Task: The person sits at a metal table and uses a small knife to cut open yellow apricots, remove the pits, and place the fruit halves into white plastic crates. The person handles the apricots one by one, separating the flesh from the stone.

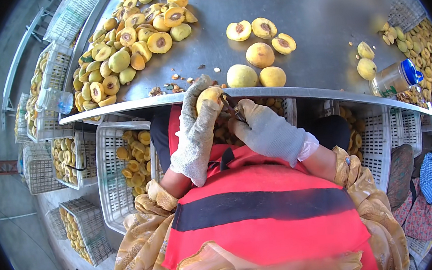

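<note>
Just over the near edge of the metal table (310,37), my gloved left hand (196,129) is closed around a yellow peach (209,98). My right hand (267,132), also gloved, grips a small dark tool with a curved metal end (230,106). That end touches or nearly touches the peach; its exact shape is partly hidden by my fingers. On the tabletop beyond my hands sit whole peaches (242,75) and several cut halves (264,28) with brown centres. Pit fragments (174,87) lie along the edge by my left hand.
A big pile of peach halves (128,36) covers the table's left side. At the right edge a clear jar with a blue lid (395,77) lies on its side. White plastic crates (107,184) of halves stand below. Another person's blue checked sleeve (430,174) shows at far right.
</note>
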Motion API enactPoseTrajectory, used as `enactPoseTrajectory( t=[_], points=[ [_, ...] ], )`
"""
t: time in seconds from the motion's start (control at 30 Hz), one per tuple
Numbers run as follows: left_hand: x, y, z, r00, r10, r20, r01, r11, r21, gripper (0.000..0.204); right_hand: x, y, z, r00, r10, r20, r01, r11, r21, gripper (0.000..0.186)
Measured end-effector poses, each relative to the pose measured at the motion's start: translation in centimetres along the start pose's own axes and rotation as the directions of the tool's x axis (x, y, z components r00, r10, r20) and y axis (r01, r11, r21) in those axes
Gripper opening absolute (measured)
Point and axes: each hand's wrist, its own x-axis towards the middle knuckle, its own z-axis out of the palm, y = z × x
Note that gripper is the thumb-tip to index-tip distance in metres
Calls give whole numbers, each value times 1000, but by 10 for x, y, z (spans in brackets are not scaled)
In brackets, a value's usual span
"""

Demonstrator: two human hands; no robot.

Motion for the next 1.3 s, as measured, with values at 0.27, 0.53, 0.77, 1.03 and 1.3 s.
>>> enactPoseTrajectory(
  t=[0.27, 0.53, 0.77, 1.03, 1.3],
  points=[
    [-3, 5, 5, 982, 180, 51, -187, 952, 241, 57, -7, -46, -17, 914, 259, 313, -329, 924, 196, 30],
    [12, 3, 1, 998, 59, 11, -60, 988, 139, 39, 3, -30, -14, 780, 283, 558, -553, 729, 404, 27],
    [26, -22, 5, 992, 99, -81, -95, 994, 55, 33, 2, -40, 0, 876, 300, 379, -451, 787, 421, 22],
    [37, 15, -10, 868, -294, 400, 288, 955, 75, 50, -5, -24, -29, 737, 177, 653, -588, 644, 489, 20],
    [48, 11, -9, 809, -351, 472, 325, 936, 137, 46, -11, -36, -19, 790, 231, 567, -528, 727, 440, 18]
  ],
)
